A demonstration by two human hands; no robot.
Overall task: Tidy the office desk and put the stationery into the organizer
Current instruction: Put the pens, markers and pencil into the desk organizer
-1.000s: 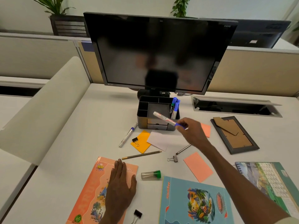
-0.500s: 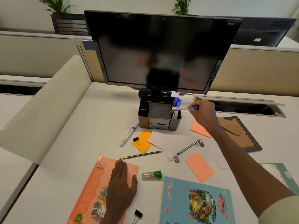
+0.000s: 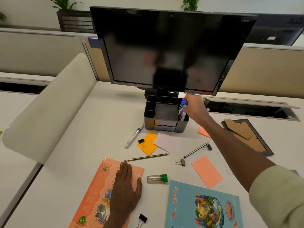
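The black organizer stands on the desk, just in front of the foot of the monitor. The right hand is over the right side of the organizer. Its fingers are curled and pinch the blue cap of a marker; this marker stands almost upright in the right compartment, together with other markers.

The left hand lies flat on the orange notebook, well in front of the organizer, with the fingers straight and close together and the thumb spread to the side.

In front of the organizer, to the left, a white marker with a blue band lies on the desk. Beside it is a yellow note with a black clip on it, and a white card touches the note. Nearer to the person lie a pencil, a small tube with a green cap, a pink note and a blue notebook. To the right of the organizer a picture frame lies face down.
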